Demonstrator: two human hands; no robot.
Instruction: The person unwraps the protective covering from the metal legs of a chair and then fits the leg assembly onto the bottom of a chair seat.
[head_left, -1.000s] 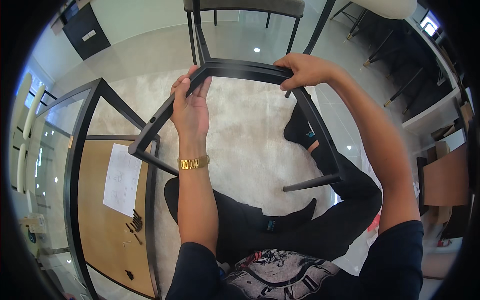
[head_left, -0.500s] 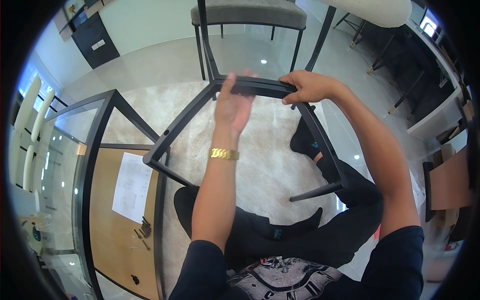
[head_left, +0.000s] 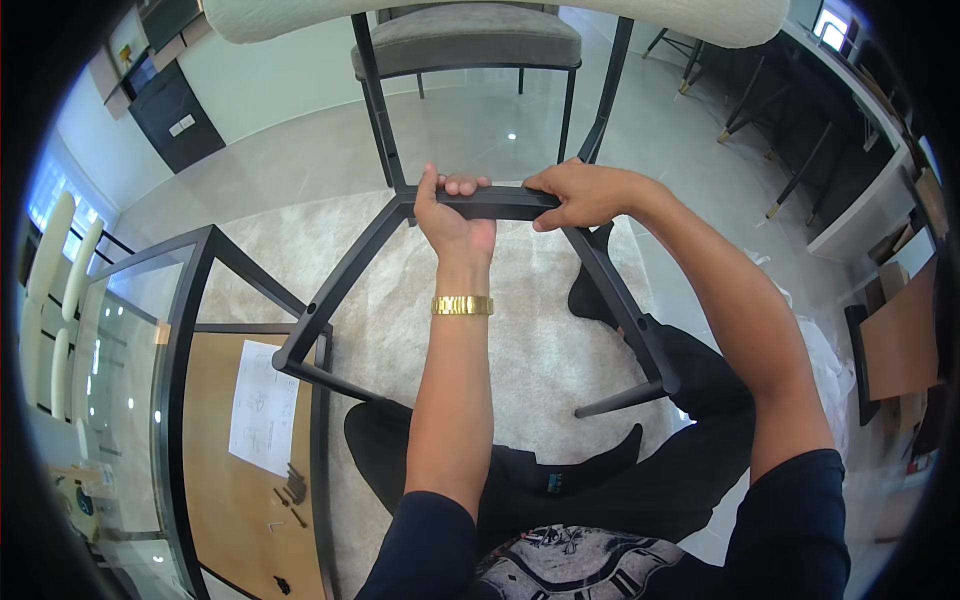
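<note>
A black metal chair frame (head_left: 345,262) stands before me between my legs, its white padded backrest (head_left: 500,22) at the far side. With palm up, my left hand (head_left: 458,228) grips the left part of the frame's crossbar (head_left: 512,206); its fingertips curl over the far side and its thumb points up. My right hand (head_left: 585,196) is closed over the right end of that bar, near the corner. Two side rails run from the bar toward me, each ending in a black leg. Parts of the bar are hidden behind both hands.
To the left, a glass-topped table (head_left: 180,390) with a black frame has a brown board (head_left: 225,515) beside it. On the board lie a printed sheet (head_left: 264,408), several dark bolts (head_left: 294,487) and a small hex key (head_left: 275,524). A grey upholstered seat (head_left: 470,42) stands beyond.
My left hand, blurred beside the bar before, now has its fingers curled around it. In the picture, the bar sits lower and more of the white backrest shows. My right hand keeps its hold.
</note>
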